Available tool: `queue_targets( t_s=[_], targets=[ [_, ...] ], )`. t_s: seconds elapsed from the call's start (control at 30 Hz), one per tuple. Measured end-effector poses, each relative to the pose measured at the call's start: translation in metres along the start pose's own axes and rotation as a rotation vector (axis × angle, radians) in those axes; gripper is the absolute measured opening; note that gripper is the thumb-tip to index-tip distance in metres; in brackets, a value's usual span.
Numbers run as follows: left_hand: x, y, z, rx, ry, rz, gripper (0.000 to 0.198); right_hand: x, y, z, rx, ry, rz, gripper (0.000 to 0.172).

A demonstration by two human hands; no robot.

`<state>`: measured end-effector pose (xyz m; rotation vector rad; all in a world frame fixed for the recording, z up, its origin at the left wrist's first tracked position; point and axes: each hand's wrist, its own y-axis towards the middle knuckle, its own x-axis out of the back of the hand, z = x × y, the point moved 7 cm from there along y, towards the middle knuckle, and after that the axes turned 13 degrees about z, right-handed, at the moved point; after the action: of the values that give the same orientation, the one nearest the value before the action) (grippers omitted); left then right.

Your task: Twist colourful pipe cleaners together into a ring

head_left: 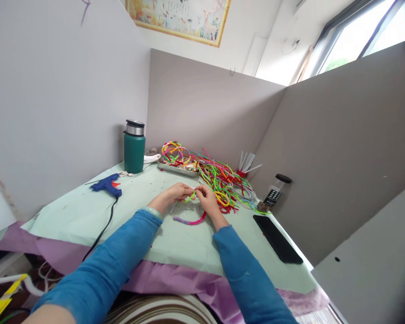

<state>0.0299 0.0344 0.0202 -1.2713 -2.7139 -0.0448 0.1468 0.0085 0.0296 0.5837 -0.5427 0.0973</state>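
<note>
My left hand (174,194) and my right hand (207,199) meet over the middle of the pale green sheet (87,211). Both pinch a thin green pipe cleaner (191,196) stretched between their fingertips. Just in front of them, on the sheet, lies a curved pink and purple pipe cleaner piece (191,220). Behind my right hand spreads a loose heap of red, green, yellow and orange pipe cleaners (222,180). Both sleeves are blue.
A blue glue gun (106,184) with a black cord lies at the left. A green flask (134,146) stands at the back beside a metal tray (177,167) of coiled pipe cleaners. A black phone (277,238) and a dark-lidded jar (276,191) sit at the right. Grey partitions enclose the desk.
</note>
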Motion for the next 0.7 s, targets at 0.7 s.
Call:
queue_targets(
  t_s=[0.7],
  targets=[
    [0.009,0.007,-0.002,-0.004,0.53,-0.207,0.018,-0.001,-0.001,0.0,-0.029,-0.047,0.01,0.016]
  ],
)
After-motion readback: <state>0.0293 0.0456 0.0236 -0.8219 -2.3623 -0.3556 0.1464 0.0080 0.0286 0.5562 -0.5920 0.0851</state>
